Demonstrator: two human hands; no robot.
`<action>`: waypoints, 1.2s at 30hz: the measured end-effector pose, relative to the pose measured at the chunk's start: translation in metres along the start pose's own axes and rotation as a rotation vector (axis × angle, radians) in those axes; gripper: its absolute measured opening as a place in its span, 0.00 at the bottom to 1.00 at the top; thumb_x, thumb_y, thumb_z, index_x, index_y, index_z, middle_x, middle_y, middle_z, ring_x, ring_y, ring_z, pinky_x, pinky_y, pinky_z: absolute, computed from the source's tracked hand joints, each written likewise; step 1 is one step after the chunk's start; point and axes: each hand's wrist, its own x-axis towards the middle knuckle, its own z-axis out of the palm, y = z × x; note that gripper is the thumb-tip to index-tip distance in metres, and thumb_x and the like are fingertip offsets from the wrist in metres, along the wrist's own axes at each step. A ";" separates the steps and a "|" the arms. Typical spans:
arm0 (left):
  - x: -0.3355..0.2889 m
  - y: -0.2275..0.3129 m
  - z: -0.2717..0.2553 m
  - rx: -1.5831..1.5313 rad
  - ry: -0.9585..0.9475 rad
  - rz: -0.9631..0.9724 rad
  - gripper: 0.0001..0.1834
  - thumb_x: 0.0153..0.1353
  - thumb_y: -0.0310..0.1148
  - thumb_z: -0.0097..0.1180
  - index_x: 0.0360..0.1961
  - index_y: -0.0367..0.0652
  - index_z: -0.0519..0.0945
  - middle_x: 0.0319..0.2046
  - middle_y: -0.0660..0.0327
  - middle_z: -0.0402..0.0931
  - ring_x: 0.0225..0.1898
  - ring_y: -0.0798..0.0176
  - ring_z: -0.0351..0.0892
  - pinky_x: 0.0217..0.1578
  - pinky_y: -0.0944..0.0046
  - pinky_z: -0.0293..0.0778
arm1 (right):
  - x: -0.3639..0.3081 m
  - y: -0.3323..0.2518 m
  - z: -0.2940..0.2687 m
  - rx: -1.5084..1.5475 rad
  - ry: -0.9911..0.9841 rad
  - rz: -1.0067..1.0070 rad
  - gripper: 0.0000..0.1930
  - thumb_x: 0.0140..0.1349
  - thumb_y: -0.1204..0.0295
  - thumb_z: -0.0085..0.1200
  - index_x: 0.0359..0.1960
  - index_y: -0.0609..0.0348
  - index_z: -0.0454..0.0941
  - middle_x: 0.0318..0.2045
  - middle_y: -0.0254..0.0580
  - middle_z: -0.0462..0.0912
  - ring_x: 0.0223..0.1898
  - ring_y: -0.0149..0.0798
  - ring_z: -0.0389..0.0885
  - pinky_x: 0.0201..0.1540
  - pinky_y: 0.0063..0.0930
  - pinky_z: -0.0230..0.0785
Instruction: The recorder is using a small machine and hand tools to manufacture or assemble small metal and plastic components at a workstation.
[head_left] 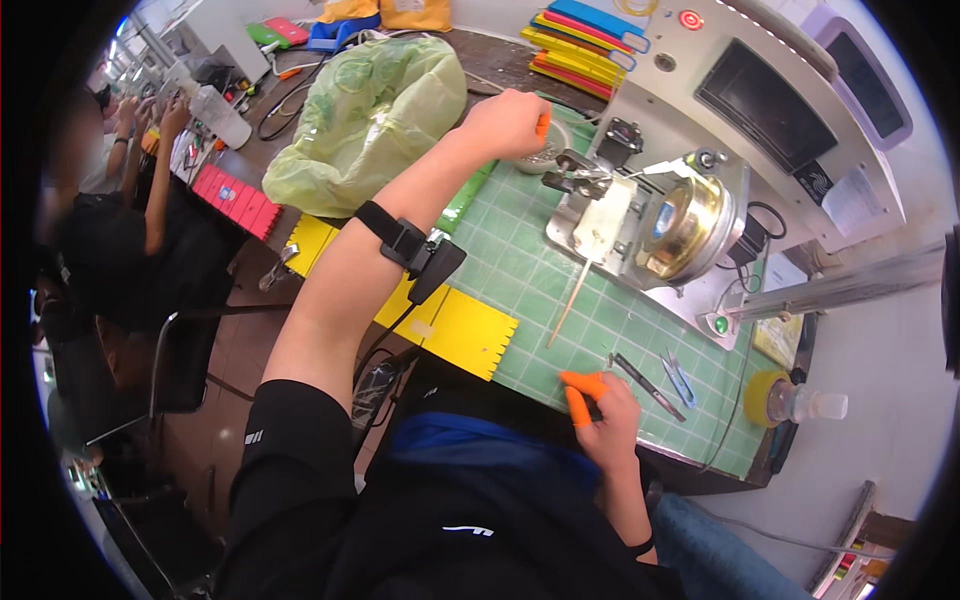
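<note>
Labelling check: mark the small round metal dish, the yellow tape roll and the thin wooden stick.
small round metal dish (549, 157), head view, right rim
yellow tape roll (760, 398), head view, left outer side
thin wooden stick (568, 307), head view, mid-length

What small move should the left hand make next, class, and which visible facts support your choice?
Probably the left hand should draw back from the small metal dish toward the winding machine. Its fingers, one in an orange cot, are pinched at the dish rim, though any part in them is hidden. The right hand rests idle on the green cutting mat.
</note>
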 end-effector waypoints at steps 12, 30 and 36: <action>0.001 -0.003 -0.004 -0.187 0.048 0.012 0.09 0.50 0.28 0.60 0.34 0.43 0.84 0.35 0.51 0.86 0.42 0.46 0.86 0.44 0.49 0.82 | 0.001 -0.003 0.004 -0.018 0.036 -0.001 0.12 0.56 0.78 0.68 0.42 0.56 0.88 0.27 0.38 0.78 0.24 0.40 0.73 0.29 0.33 0.64; 0.003 -0.006 -0.016 -0.280 0.034 0.087 0.11 0.57 0.29 0.64 0.40 0.36 0.86 0.30 0.55 0.87 0.30 0.61 0.88 0.35 0.61 0.82 | 0.001 0.002 0.002 -0.052 0.019 -0.024 0.12 0.56 0.75 0.69 0.43 0.52 0.88 0.27 0.36 0.75 0.26 0.41 0.72 0.31 0.35 0.63; 0.005 -0.009 -0.028 -0.535 -0.035 -0.037 0.13 0.56 0.25 0.65 0.43 0.37 0.86 0.30 0.56 0.87 0.28 0.65 0.88 0.34 0.65 0.83 | 0.003 -0.001 0.001 -0.023 0.025 -0.014 0.11 0.58 0.76 0.67 0.44 0.52 0.88 0.24 0.38 0.74 0.25 0.41 0.72 0.29 0.34 0.63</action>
